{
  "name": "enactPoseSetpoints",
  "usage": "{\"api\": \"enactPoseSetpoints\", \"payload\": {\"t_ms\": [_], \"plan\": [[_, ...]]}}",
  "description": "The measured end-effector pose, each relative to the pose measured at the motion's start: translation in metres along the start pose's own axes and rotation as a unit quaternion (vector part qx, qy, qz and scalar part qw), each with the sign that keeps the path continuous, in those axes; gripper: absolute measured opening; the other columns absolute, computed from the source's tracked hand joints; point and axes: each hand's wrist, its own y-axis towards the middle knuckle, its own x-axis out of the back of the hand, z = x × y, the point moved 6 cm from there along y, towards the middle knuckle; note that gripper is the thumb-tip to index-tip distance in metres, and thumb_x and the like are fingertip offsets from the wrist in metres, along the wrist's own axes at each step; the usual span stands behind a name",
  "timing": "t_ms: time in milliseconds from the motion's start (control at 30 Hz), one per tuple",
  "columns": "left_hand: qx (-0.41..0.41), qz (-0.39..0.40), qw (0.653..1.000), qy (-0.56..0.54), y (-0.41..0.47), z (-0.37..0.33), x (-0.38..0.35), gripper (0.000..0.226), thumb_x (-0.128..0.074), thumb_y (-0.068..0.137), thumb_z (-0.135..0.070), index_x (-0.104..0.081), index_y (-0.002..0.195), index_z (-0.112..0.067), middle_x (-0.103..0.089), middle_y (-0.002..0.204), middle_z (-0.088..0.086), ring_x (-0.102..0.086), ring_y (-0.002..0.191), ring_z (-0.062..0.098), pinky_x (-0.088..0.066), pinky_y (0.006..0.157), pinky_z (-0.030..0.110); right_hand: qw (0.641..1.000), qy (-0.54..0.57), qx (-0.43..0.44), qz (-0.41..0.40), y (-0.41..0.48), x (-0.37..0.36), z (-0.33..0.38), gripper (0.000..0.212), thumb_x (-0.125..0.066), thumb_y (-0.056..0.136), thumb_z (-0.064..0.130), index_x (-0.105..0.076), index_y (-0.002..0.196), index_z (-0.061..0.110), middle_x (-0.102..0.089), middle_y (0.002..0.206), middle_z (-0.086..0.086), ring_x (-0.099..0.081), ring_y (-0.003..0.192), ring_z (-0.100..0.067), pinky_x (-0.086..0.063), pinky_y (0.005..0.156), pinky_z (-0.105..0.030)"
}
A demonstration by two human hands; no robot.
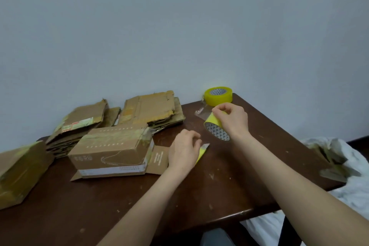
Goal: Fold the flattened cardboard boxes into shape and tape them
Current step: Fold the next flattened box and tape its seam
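On the dark wooden table (229,175), my right hand (232,119) grips a yellow tape roll (215,131) tipped on its edge. A clear strip of tape (200,111) runs from it toward the back. My left hand (184,151) holds a yellow utility knife (203,151) with its blade tip out, just left of the roll. A formed cardboard box (111,152) lies to the left of my left hand with an end flap (158,161) open. Stacks of flattened boxes (151,110) lie at the back.
A second yellow tape roll (218,96) stands at the back near the wall. Another flattened stack (77,126) and a taped box (19,171) are at the left. A white bag with cardboard scraps (337,164) sits off the table's right edge.
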Motion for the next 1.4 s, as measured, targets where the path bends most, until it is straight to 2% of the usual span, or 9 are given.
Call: {"api": "enactPoseSetpoints", "payload": {"t_ms": [100,167,333,467,700,867,1000,1233,1400], "plan": [[-0.139,-0.2,0.97,-0.005,0.01,-0.031,0.047,0.013,-0.063,0.089,-0.021,-0.072,0.098,-0.022,-0.062,0.092,-0.006,-0.054,0.09,0.015,-0.042,0.067,0.024,1.0,-0.02,0.002,-0.007,0.004,0.003,-0.004,0.009,-0.064,0.086,0.031,-0.068,0.08,0.028,-0.064,0.085,0.004,-0.058,0.091,-0.019,-0.041,0.071,-0.03],[-0.203,-0.228,0.952,0.024,0.021,-0.043,0.057,0.019,-0.066,0.084,-0.022,-0.074,0.101,-0.019,-0.065,0.093,-0.004,-0.054,0.09,0.02,-0.044,0.067,0.029,1.0,-0.027,0.007,-0.002,0.004,0.001,-0.004,0.008,-0.064,0.087,0.032,-0.069,0.082,0.028,-0.064,0.086,0.004,-0.058,0.092,-0.019,-0.044,0.072,-0.031],[-0.152,-0.084,0.982,0.077,0.043,-0.036,0.045,0.034,-0.064,0.088,-0.037,-0.067,0.119,-0.025,-0.064,0.119,-0.009,-0.049,0.111,0.021,-0.041,0.086,0.034,0.998,-0.014,0.054,0.026,-0.004,-0.007,0.002,0.007,-0.065,0.086,0.03,-0.07,0.082,0.027,-0.065,0.084,0.008,-0.059,0.089,-0.016,-0.044,0.074,-0.03],[-0.047,-0.025,0.995,-0.08,0.047,-0.026,0.044,0.027,-0.069,0.084,-0.033,-0.072,0.11,-0.025,-0.072,0.104,-0.004,-0.062,0.099,0.015,-0.049,0.088,0.035,0.994,0.006,0.091,0.055,-0.012,-0.01,0.009,0.007,-0.066,0.086,0.027,-0.071,0.081,0.025,-0.065,0.08,0.014,-0.059,0.085,-0.009,-0.043,0.073,-0.028],[0.111,0.021,0.918,-0.38,0.04,-0.013,0.048,0.026,-0.072,0.081,-0.003,-0.07,0.107,-0.004,-0.07,0.08,0.002,-0.062,0.063,0.012,-0.054,0.06,0.02,0.993,0.014,0.103,0.05,-0.015,-0.003,0.017,0.008,-0.065,0.088,0.024,-0.07,0.082,0.022,-0.06,0.074,0.02,-0.054,0.076,-0.002,-0.039,0.066,-0.021],[0.102,-0.012,0.899,-0.426,0.034,-0.013,0.056,0.019,-0.067,0.084,0.002,-0.061,0.097,-0.01,-0.064,0.092,0.011,-0.064,0.061,0.012,-0.055,0.058,0.021,0.995,0.022,0.086,0.044,-0.017,-0.002,0.017,0.009,-0.065,0.088,0.026,-0.07,0.081,0.024,-0.059,0.075,0.02,-0.052,0.076,0.001,-0.036,0.063,-0.012],[0.061,-0.009,0.932,-0.358,0.032,-0.016,0.062,0.022,-0.065,0.087,-0.003,-0.071,0.077,-0.022,-0.068,0.071,0.0,-0.063,0.064,0.012,-0.052,0.065,0.028,0.996,0.027,0.07,0.041,-0.019,-0.003,0.018,0.01,-0.065,0.088,0.028,-0.071,0.083,0.023,-0.06,0.078,0.017,-0.052,0.08,-0.004,-0.039,0.063,-0.016],[0.108,-0.027,0.906,-0.408,0.03,-0.009,0.066,0.017,-0.062,0.087,0.001,-0.051,0.086,-0.013,-0.069,0.072,0.01,-0.063,0.055,0.009,-0.047,0.053,0.021,0.997,0.037,0.039,0.061,-0.02,-0.009,0.019,0.01,-0.065,0.087,0.031,-0.071,0.08,0.026,-0.065,0.083,0.012,-0.057,0.088,-0.011,-0.042,0.07,-0.025],[0.057,0.013,0.94,-0.336,0.029,-0.012,0.066,0.015,-0.063,0.087,-0.008,-0.075,0.093,-0.016,-0.072,0.081,0.002,-0.061,0.063,0.004,-0.049,0.062,0.022,0.997,0.043,0.021,0.066,-0.022,-0.011,0.017,0.011,-0.065,0.088,0.031,-0.07,0.079,0.026,-0.067,0.088,0.005,-0.057,0.088,-0.012,-0.04,0.061,-0.019]]}}
